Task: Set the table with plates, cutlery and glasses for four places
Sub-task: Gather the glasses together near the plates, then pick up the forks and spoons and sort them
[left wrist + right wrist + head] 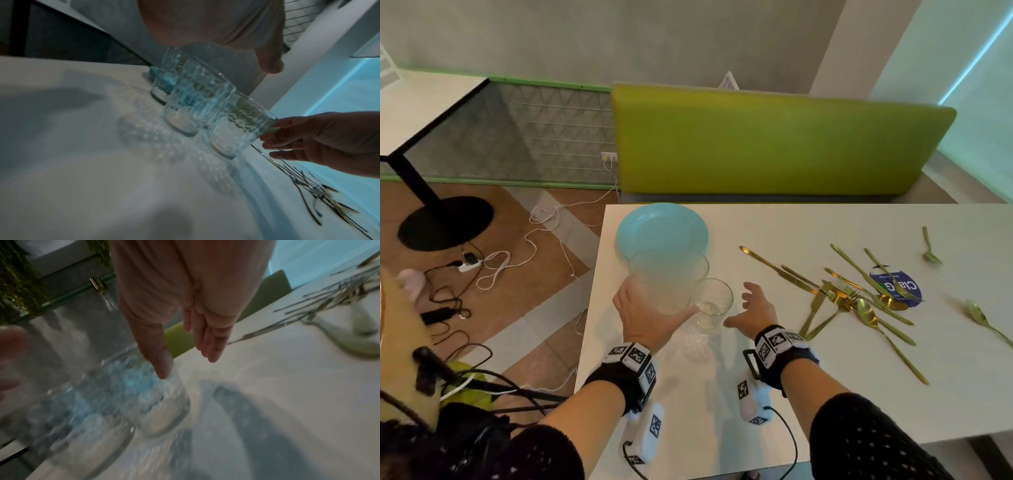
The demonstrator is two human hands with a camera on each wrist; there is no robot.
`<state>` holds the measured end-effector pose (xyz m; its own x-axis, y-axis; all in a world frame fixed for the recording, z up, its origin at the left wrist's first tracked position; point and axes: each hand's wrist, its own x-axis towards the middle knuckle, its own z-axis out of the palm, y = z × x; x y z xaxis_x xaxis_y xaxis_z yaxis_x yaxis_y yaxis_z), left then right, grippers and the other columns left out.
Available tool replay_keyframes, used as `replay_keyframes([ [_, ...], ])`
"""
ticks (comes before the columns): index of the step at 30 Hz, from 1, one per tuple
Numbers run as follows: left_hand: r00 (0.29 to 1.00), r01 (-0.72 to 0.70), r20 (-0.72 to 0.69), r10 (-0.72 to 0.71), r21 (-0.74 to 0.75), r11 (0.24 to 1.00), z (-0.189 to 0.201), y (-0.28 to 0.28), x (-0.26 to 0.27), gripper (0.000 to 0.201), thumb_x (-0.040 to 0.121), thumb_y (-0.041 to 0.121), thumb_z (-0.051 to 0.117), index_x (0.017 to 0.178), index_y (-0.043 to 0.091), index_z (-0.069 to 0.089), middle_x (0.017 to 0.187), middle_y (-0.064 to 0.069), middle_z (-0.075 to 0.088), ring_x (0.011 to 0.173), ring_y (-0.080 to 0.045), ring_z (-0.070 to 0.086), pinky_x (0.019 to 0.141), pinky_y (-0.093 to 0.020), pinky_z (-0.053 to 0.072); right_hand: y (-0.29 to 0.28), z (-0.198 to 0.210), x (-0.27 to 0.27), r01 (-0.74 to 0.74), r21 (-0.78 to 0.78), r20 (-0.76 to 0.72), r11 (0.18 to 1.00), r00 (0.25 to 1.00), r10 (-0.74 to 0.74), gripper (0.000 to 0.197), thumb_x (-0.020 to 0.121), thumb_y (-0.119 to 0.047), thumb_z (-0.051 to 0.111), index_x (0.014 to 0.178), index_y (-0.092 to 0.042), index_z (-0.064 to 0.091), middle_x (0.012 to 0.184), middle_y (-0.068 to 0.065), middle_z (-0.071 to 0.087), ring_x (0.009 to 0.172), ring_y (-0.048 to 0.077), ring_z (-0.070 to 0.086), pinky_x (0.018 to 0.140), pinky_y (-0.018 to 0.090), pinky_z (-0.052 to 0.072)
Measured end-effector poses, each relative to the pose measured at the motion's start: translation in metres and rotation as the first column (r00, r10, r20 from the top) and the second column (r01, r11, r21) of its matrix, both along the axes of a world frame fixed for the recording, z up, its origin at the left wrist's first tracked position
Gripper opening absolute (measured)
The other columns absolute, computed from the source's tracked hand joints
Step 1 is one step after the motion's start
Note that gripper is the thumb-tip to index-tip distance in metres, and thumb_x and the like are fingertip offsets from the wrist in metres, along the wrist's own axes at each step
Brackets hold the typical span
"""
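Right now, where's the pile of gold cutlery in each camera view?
Head: the gold cutlery lies right of centre on the white table, right of the right hand.
Left wrist: bottom right corner, dark and blurred.
Right wrist: top right corner, blurred.
Shared landmark: the clear glass nearest the right hand.

Light blue plate; gold cutlery; clear faceted glasses; white table; lime-green bench
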<state>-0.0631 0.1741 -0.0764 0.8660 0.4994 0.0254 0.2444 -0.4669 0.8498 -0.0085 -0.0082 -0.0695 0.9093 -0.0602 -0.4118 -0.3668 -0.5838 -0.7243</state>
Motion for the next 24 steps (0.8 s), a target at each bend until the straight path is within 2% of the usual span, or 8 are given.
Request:
replay_keyframes([
  [2, 0.996, 0.053, 0.068, -0.057, 0.051, 0.997, 0.012, -0.007, 0.004, 0.127, 0.038, 0.071, 0.074, 0.139, 0.006, 0.033, 0.141, -0.010, 0.035, 0.131, -0.028, 0.028, 0.111, -0.037, 0.023, -0.011, 0.010, 0.003, 0.031, -0.003, 0.017, 1.000, 0.999, -0.031, 0.089, 0.069, 0.001, 0.078, 0.143, -0.017, 0.030, 0.142, 0.010, 0.045, 0.129, 0.022, 0.046, 0.097, 0.027, 0.044],
  [4, 0.988, 0.095, 0.118, -0.102, 0.063, 0.994, 0.025, -0.019, 0.011, 0.121, 0.040, 0.072, 0.067, 0.136, 0.005, 0.038, 0.137, -0.012, 0.038, 0.128, -0.028, 0.031, 0.110, -0.034, 0.024, -0.025, 0.021, 0.005, 0.060, -0.022, 0.042, 0.998, 0.997, -0.059, 0.085, 0.071, 0.001, 0.076, 0.142, -0.016, 0.032, 0.141, 0.010, 0.047, 0.126, 0.022, 0.049, 0.094, 0.027, 0.045],
  [7, 0.966, 0.169, 0.180, -0.184, 0.097, 0.981, 0.041, -0.045, 0.027, 0.097, 0.054, 0.065, 0.063, 0.126, 0.002, 0.048, 0.126, -0.013, 0.049, 0.120, -0.030, 0.039, 0.103, -0.026, 0.025, -0.051, 0.037, 0.007, 0.085, -0.112, 0.086, 0.990, 0.993, -0.075, 0.075, 0.075, -0.005, 0.074, 0.139, -0.015, 0.037, 0.137, 0.009, 0.051, 0.118, 0.022, 0.055, 0.082, 0.021, 0.046],
  [10, 0.929, 0.313, 0.170, -0.328, 0.110, 0.944, 0.053, -0.078, 0.049, 0.057, 0.075, 0.041, 0.063, 0.115, 0.002, 0.056, 0.117, -0.013, 0.056, 0.113, -0.031, 0.046, 0.100, -0.025, 0.031, -0.086, 0.050, 0.005, 0.107, -0.214, 0.132, 0.971, 0.988, -0.080, 0.064, 0.077, -0.009, 0.071, 0.134, -0.014, 0.043, 0.130, 0.008, 0.057, 0.115, 0.021, 0.057, 0.087, 0.023, 0.048],
  [12, 0.898, 0.412, 0.115, -0.424, 0.113, 0.904, 0.056, -0.104, 0.063, 0.038, 0.083, 0.019, 0.063, 0.117, 0.004, 0.055, 0.120, -0.012, 0.055, 0.115, -0.029, 0.048, 0.100, -0.034, 0.040, -0.113, 0.055, 0.004, 0.133, -0.271, 0.148, 0.953, 0.984, -0.096, 0.057, 0.078, -0.010, 0.069, 0.131, -0.014, 0.048, 0.125, 0.007, 0.061, 0.113, 0.021, 0.058, 0.092, 0.027, 0.049],
  [13, 0.885, 0.450, 0.074, -0.460, 0.124, 0.885, 0.057, -0.118, 0.070, 0.036, 0.085, 0.016, 0.061, 0.119, 0.006, 0.054, 0.121, -0.010, 0.054, 0.116, -0.027, 0.049, 0.099, -0.035, 0.042, -0.128, 0.057, 0.004, 0.151, -0.287, 0.155, 0.946, 0.982, -0.110, 0.054, 0.078, -0.010, 0.068, 0.129, -0.014, 0.051, 0.123, 0.007, 0.062, 0.112, 0.021, 0.059, 0.093, 0.028, 0.049],
  [19, 0.756, 0.647, -0.237, -0.611, 0.124, 0.752, 0.043, -0.198, 0.123, 0.035, 0.087, 0.017, 0.057, 0.121, 0.012, 0.051, 0.126, -0.007, 0.053, 0.116, -0.022, 0.051, 0.094, -0.031, 0.044, -0.229, 0.054, 0.008, 0.310, -0.312, 0.152, 0.898, 0.949, -0.275, 0.037, 0.081, -0.023, 0.068, 0.116, -0.014, 0.063, 0.113, 0.005, 0.068, 0.109, 0.023, 0.060, 0.099, 0.030, 0.044],
  [24, 0.634, 0.738, -0.497, -0.592, 0.159, 0.656, 0.014, -0.251, 0.163, 0.045, 0.090, 0.011, 0.050, 0.134, 0.014, 0.042, 0.137, -0.009, 0.045, 0.128, -0.025, 0.044, 0.103, -0.033, 0.041, -0.310, 0.043, 0.025, 0.400, -0.314, 0.115, 0.861, 0.916, -0.384, 0.030, 0.080, -0.014, 0.068, 0.110, -0.012, 0.066, 0.109, 0.007, 0.070, 0.107, 0.022, 0.061, 0.099, 0.029, 0.043],
])
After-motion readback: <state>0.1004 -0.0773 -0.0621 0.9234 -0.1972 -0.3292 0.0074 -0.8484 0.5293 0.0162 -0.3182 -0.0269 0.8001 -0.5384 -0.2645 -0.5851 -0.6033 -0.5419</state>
